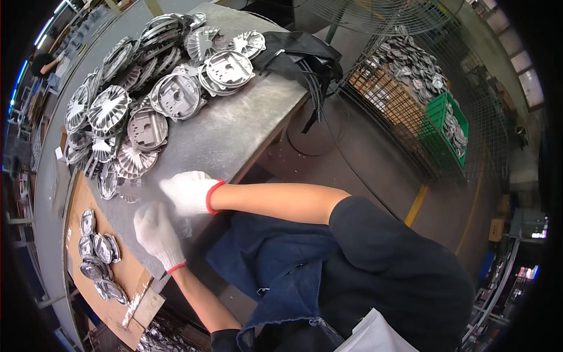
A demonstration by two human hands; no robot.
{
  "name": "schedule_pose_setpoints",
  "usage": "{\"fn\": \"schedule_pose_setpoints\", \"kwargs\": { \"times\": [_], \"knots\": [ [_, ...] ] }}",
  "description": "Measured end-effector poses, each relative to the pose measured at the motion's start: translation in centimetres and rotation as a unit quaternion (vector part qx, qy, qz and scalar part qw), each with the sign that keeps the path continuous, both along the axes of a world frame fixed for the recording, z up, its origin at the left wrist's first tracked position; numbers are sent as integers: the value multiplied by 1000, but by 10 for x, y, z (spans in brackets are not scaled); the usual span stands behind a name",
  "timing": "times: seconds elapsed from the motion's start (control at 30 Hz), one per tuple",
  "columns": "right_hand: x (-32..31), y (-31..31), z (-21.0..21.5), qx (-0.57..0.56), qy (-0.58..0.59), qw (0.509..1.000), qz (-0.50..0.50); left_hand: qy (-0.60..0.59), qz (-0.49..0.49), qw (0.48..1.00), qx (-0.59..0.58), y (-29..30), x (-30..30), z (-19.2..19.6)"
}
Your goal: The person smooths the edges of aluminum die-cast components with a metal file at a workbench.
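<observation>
Looking down, I see my left hand (157, 233) and right hand (189, 192), both in white gloves with red cuffs, close together at the near edge of the metal counter (234, 132). A small flat metal piece (130, 189) lies just beyond my right hand; I cannot tell whether either hand's fingers are clamped on anything. A heap of round finned castings (146, 94) covers the counter's far side. More castings (97, 258) rest on a cardboard sheet (126, 273) lower left.
</observation>
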State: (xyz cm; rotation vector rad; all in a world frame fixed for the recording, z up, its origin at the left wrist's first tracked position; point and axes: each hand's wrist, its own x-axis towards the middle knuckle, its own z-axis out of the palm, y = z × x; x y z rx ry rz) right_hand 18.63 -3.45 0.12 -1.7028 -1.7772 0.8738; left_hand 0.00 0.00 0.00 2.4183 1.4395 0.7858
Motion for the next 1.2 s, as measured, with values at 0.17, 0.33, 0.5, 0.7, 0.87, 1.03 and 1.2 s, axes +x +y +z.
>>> {"fn": "schedule_pose_setpoints", "kwargs": {
  "times": [0.17, 0.33, 0.5, 0.7, 0.87, 1.03, 1.2],
  "knots": [
    [-8, -16, -7, 1, 25, 997, -69, -23, 39, 998, 44, -18, 14, -8],
    [-11, -13, -2, 14, 28, 997, -76, -67, 63, 996, 6, -12, 15, 0],
    [-7, -15, 1, 14, 31, 998, -54, -111, 58, 992, 26, -25, 15, 12],
    [-11, -6, 0, -21, 21, 999, -28, -129, 28, 991, -6, -11, -3, -1],
    [-4, 0, 2, -76, 46, 996, -3, -121, 61, 990, 39, -18, 3, 9],
    [-13, -1, 18, -125, 14, 992, -9, -97, 76, 991, 60, -17, 3, 3],
    [-16, -1, 21, -145, 37, 988, -31, -130, 75, 987, 51, -21, -4, 1]
  ]
}}
